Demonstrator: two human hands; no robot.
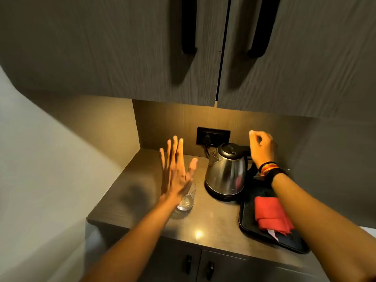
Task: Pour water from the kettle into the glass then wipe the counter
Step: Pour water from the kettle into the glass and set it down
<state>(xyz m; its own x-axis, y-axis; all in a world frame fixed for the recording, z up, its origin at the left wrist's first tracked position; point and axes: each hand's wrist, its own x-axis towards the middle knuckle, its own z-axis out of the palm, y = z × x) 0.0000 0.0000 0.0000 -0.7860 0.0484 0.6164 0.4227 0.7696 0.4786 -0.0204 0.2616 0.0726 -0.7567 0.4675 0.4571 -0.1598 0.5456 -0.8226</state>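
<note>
A steel kettle (225, 171) with a black lid stands on its base at the back of the counter (207, 224). My right hand (261, 146) hovers above the kettle's black handle with fingers loosely curled and holds nothing. A clear glass (187, 201) stands on the counter left of the kettle, partly hidden behind my left hand (176, 169). That hand is raised above the glass, fingers spread. A folded red cloth (270, 214) lies on a black tray (247, 220) at the right.
A black wall socket (213, 136) with the kettle's plug sits behind the kettle. Upper cabinet doors (142, 47) with black handles hang low over the counter. Lower cabinet doors (189, 263) are below. A wall closes the left side.
</note>
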